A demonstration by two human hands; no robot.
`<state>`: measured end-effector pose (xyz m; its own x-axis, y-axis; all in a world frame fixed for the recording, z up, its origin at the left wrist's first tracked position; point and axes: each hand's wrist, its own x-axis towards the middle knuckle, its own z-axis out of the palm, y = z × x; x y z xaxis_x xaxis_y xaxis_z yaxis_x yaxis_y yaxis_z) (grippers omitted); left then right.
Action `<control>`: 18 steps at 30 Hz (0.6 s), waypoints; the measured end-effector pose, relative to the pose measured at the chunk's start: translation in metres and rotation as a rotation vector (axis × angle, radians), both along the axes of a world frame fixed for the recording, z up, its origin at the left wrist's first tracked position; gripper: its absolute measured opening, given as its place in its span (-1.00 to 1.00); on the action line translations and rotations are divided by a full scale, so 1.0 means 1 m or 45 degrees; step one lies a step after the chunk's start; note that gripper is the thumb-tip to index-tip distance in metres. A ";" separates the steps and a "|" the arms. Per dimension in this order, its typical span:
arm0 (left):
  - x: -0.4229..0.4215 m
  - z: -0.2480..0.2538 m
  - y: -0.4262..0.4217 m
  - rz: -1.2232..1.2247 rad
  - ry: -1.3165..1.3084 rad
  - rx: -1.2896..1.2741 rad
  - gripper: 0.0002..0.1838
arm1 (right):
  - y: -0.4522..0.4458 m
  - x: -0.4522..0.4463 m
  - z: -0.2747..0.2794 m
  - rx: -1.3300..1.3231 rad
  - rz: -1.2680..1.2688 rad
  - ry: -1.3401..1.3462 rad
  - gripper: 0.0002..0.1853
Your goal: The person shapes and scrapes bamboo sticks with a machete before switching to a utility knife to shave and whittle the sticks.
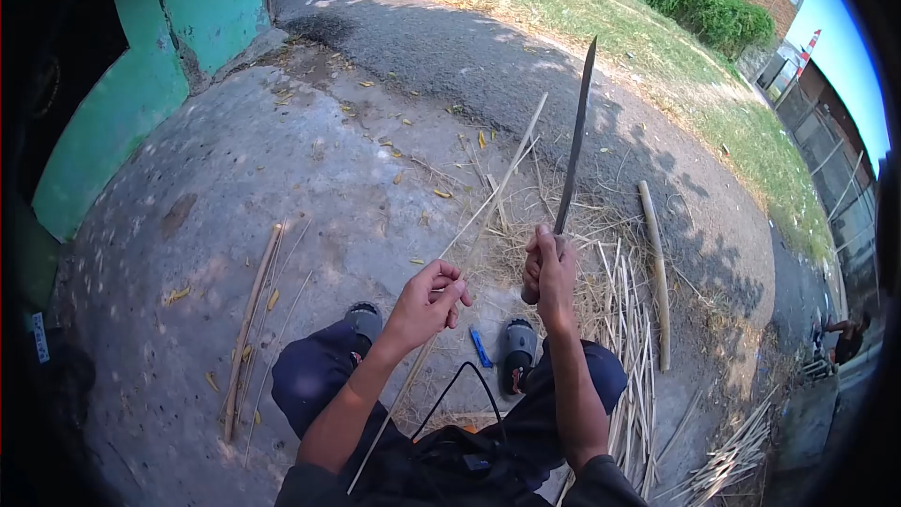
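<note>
My left hand (432, 305) is closed in a pinch, with a long, thin bamboo strip (510, 172) running through its fingers. One end of the strip points away from me, and the other slants down past my left leg. In my right hand (552, 272) is the handle of a machete (580, 131). Its dark blade points up and away, to the right of the strip and apart from it. A small blue object (481, 347) lies on the ground between my shoes.
Split strips (633, 357) and shavings lie by my right leg, beside a thick pole (655, 272). More strips (732, 455) are piled at lower right. Thin sticks (251, 333) lie to my left. A green wall (211, 5) stands at upper left; grass (648, 66) lies beyond the asphalt.
</note>
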<state>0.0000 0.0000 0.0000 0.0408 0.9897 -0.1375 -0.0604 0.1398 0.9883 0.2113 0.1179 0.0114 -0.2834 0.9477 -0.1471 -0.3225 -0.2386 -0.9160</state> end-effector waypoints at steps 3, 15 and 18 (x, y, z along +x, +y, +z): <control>0.008 0.004 0.005 0.124 -0.224 0.037 -0.79 | -0.006 -0.004 0.000 0.228 -0.140 -0.517 -0.69; 0.012 0.003 -0.004 0.247 0.177 0.180 -0.75 | -0.031 -0.019 -0.011 1.152 0.062 -1.368 -0.76; 0.016 0.006 -0.006 0.310 0.319 0.320 -0.74 | -0.032 -0.021 -0.007 1.176 0.136 -1.446 -0.76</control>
<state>0.0164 -0.0058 0.0058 -0.2023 0.9703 0.1329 0.1846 -0.0955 0.9782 0.1908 0.0863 0.0047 -0.5054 0.8091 0.2999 0.6411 0.5847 -0.4971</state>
